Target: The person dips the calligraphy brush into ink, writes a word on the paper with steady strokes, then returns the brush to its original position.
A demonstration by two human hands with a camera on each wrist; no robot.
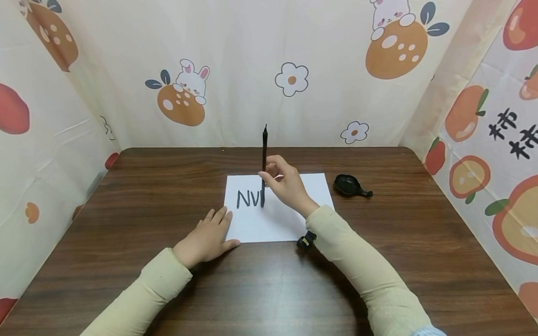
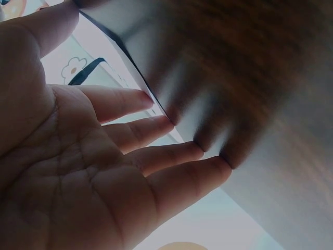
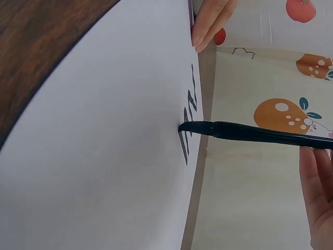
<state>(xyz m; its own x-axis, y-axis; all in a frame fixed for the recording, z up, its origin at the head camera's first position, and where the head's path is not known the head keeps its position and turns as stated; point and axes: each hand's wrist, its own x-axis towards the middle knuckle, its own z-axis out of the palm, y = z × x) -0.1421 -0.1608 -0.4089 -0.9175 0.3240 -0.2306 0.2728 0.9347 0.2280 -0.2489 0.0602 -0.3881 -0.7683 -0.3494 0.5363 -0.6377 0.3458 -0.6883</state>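
My right hand pinches a dark ink brush between thumb and fingers, holding it upright over a white sheet of paper. In the right wrist view the bent, black tip of the brush meets the paper at the black strokes. Those strokes look like an N and a V, with one more upright stroke beside the brush. My left hand lies with fingers spread at the sheet's left edge. The left wrist view shows its fingers extended, tips touching down along that edge.
A small black dish with a handle stands right of the paper on the brown wooden table. Printed curtains hang behind and at both sides of it. A small black device sits at my right wrist.
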